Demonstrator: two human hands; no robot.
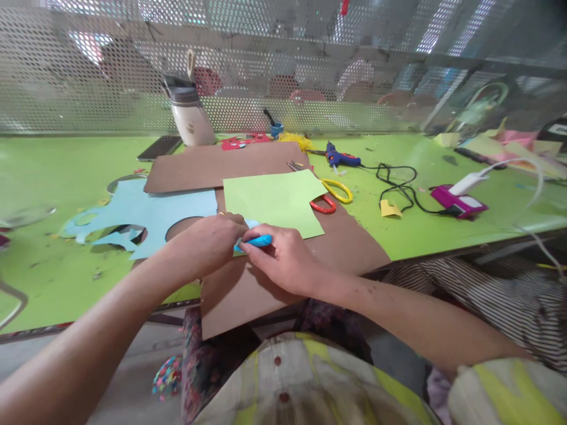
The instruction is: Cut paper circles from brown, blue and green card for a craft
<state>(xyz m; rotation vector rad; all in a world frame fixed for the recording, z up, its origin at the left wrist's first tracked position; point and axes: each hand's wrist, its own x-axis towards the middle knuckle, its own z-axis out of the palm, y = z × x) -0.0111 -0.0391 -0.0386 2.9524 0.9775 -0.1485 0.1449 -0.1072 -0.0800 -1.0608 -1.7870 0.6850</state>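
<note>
1. Two hands at work here: the right hand grips one blue pen between thumb and fingers.
2. The left hand is curled over, palm down; its fingertips are hidden, so I cannot tell whether it holds anything.
3. And the count: one green sheet, two brown cardboard pieces, a front one and a back one, one cut blue sheet, one phone, one glue gun.
4. Containers now: one bottle, dark lid on, contents out of sight; one small blue cup, a dark handle showing at its top. Both stand at the back of the green surface.
5. And the pen? Right between the hands, near the green sheet's front edge, its left end just beside the left hand's fingers.
</note>
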